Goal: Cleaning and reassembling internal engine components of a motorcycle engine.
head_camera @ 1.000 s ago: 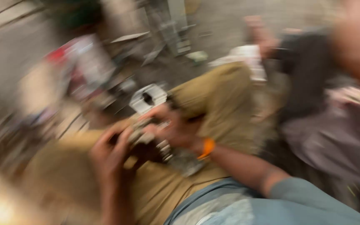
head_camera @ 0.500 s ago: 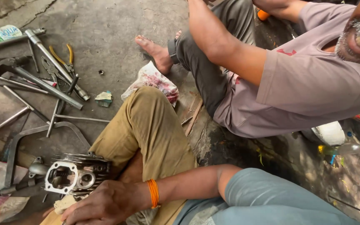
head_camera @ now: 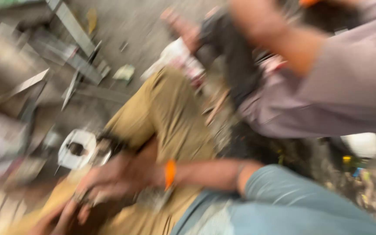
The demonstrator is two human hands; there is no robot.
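Across the blurred concrete floor [head_camera: 153, 26], long metal bars and tools [head_camera: 77, 65] lay scattered at upper left. Beside the wearer sat another person in a mauve shirt [head_camera: 349, 91], a bare forearm raised across the top of the view. The wearer's own bent knee in khaki trousers [head_camera: 166, 117] filled the middle. Below it, the right hand [head_camera: 109, 180], an orange band [head_camera: 169, 174] on its wrist, rested on a dark engine part on the lap at lower left, just beside a pale metal engine cylinder [head_camera: 77, 150] with a round bore. Blur hid whether its fingers gripped. The left hand [head_camera: 59, 219] showed only at the bottom edge, its grip impossible to tell. A small pale scrap [head_camera: 125, 73] lay near the bars.
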